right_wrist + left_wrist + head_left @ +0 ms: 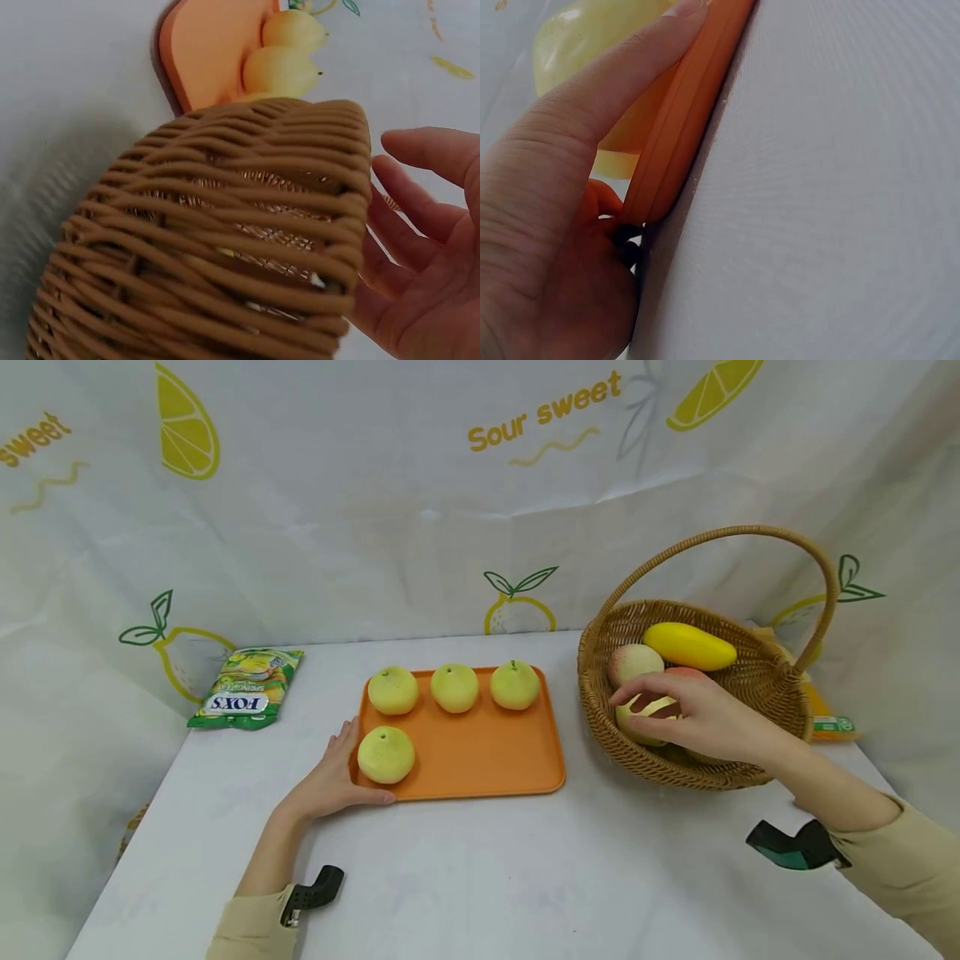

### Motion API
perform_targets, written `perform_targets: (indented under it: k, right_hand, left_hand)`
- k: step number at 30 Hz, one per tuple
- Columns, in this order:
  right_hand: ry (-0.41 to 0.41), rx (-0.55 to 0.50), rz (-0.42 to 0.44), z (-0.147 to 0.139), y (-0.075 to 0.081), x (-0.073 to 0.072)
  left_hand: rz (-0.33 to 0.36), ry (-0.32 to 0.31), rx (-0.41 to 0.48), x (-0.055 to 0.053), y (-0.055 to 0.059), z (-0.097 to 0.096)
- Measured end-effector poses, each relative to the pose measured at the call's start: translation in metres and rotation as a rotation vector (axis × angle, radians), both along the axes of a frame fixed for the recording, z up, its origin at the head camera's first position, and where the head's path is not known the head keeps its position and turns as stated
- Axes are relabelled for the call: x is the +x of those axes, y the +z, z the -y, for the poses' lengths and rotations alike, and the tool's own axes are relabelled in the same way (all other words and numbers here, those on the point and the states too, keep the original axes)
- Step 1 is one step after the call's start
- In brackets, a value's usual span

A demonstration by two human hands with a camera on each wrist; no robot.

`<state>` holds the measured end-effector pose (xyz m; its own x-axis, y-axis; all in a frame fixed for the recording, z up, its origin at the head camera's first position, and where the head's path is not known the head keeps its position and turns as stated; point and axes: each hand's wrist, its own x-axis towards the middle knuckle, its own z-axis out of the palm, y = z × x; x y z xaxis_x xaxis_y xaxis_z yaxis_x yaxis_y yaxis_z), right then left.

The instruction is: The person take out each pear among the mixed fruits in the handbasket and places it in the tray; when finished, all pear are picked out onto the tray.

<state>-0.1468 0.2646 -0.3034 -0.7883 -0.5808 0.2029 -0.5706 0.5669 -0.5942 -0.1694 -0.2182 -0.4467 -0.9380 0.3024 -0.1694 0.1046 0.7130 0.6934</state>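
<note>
My left hand (330, 781) rests against the near left corner of an orange tray (480, 756), fingers along its left side, thumb along its front rim. Four-sided and shallow, the tray bears several round yellow-green pears; one pear (386, 756) sits beside that hand. In the left wrist view the thumb (592, 97) lies along the rim. My right hand (697, 714) hangs over a wicker basket (637, 758), thumb and fingers apart around a pale yellow fruit (633, 727). The right wrist view shows its loosely bent fingers beyond the basket wall (210, 225), which hides the fruit.
Inside the basket are also a yellow mango-like fruit (690, 646) and a peach (634, 665). Its tall handle (750, 530) arches above. A green snack bag (247, 689) lies at the back left; an orange packet (821, 710) is partly behind the basket. A printed curtain hangs behind.
</note>
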Motion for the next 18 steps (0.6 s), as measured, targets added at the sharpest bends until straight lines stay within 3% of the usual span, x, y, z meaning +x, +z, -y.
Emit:
perform_targets:
  k: [11, 18]
  right_hand:
    - [-0.01, 0.272, 0.218, -0.02, 0.016, -0.015]
    - [0.065, 0.406, 0.239, -0.026, 0.029, -0.034]
  left_hand:
    - [-0.007, -0.002, 0.007, 0.0, 0.0, 0.0]
    - [-0.004, 0.004, 0.008, 0.001, -0.001, 0.0]
